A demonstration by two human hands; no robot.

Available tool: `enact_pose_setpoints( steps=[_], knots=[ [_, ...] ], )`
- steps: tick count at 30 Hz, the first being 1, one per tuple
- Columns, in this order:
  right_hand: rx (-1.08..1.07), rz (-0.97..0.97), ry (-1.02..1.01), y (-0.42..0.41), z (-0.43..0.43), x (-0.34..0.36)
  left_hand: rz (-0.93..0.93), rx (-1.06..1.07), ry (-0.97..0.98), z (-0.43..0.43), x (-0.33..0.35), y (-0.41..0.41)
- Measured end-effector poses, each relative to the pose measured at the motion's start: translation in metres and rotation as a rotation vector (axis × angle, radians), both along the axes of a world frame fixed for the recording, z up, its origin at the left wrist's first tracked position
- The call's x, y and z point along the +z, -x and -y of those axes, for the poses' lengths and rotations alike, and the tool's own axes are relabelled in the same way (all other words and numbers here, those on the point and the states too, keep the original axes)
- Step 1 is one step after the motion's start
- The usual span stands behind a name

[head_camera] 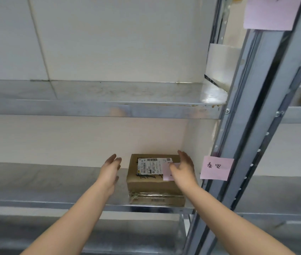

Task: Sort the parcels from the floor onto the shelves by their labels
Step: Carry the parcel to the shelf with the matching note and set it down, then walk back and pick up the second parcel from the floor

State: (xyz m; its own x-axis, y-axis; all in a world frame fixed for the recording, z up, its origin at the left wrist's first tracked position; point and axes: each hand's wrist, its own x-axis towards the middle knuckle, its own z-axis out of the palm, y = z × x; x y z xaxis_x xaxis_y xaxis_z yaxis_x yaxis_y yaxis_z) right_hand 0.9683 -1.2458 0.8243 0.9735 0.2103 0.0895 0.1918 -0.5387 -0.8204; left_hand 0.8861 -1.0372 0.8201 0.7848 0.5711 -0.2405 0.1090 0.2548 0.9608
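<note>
— What of the person shows in the frame?

— Two bare forearms, rising from the lower left and lower right corners toward the centre, each ending in a bare hand: the left hand (110, 169) left of centre, the right hand (183, 167) right of centre.

— Any sleeves, gloves, a watch?

— None that show; the arms are uncovered right to the bottom edge. The fingers are slender, the nails short and unpainted as far as can be told.
</note>
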Motion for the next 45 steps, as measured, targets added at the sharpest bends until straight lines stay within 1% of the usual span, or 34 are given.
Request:
enact_pose_setpoints(
  steps=[4,9,12,21,24,33,37,40,45],
  knots=[
    [0.070,0.033,-0.079,0.003,-0.017,0.022,0.050,0.067,-0.021,-0.012,0.022,0.014],
    [0.173,-0.009,-0.165,0.014,-0.044,0.035,0.088,0.172,-0.063,-0.026,0.043,0.043],
    [0.252,-0.018,-0.177,0.022,-0.065,0.039,0.089,0.230,-0.095,-0.031,0.049,0.062],
    [0.552,-0.086,-0.244,0.060,-0.139,0.044,0.075,0.460,-0.299,-0.049,0.064,0.130],
    [0.674,-0.110,-0.265,0.081,-0.165,0.045,0.073,0.517,-0.368,-0.057,0.066,0.161],
    [0.918,-0.176,-0.322,0.159,-0.249,0.053,0.005,0.681,-0.424,-0.101,0.073,0.260],
    [0.995,-0.211,-0.336,0.198,-0.292,0.055,-0.022,0.754,-0.453,-0.130,0.077,0.303],
    [1.053,-0.224,-0.315,0.225,-0.324,0.054,-0.034,0.817,-0.437,-0.154,0.079,0.336],
    [1.086,-0.248,-0.329,0.268,-0.380,0.054,-0.045,0.856,-0.456,-0.192,0.078,0.385]
  ],
)
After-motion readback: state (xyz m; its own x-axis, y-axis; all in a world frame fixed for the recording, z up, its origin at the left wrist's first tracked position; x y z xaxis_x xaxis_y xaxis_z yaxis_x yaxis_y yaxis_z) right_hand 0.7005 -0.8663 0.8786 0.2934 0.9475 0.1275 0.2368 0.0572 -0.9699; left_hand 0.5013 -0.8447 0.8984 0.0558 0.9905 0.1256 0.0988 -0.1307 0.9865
